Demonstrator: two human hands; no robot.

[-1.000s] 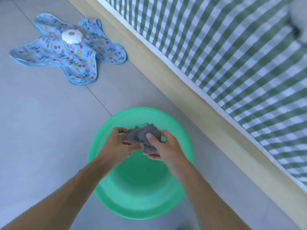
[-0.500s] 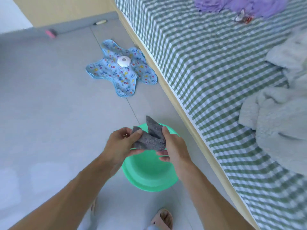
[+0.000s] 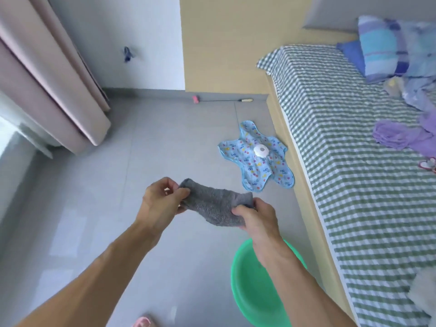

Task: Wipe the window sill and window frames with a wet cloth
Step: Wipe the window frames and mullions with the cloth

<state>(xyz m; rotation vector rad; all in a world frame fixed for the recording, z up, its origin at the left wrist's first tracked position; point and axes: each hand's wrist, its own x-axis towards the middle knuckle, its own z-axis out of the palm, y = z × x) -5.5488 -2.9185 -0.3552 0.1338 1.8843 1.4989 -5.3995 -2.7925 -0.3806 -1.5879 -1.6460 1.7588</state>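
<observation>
A grey cloth [image 3: 213, 204] is stretched between both hands at chest height over the floor. My left hand [image 3: 160, 201] pinches its left end between thumb and fingers. My right hand [image 3: 256, 217] grips its right end, fingers curled round the fabric. A green basin [image 3: 250, 300] stands on the floor below my right forearm, partly hidden by it. At the far left edge a bright window opening with a pale ledge [image 3: 28, 135] shows behind a pinkish curtain [image 3: 49, 90].
A bed with a green checked sheet [image 3: 354, 185] runs along the right, with pillows and clothes on it. A blue star-shaped cloth [image 3: 259, 166] with a white disc lies on the grey tiled floor. A pink slipper [image 3: 141, 322] shows at the bottom edge.
The view has risen from the basin and swung left toward the curtain. Both hands have lifted the cloth away from the basin and pulled it out from a bunch into a stretched strip.
</observation>
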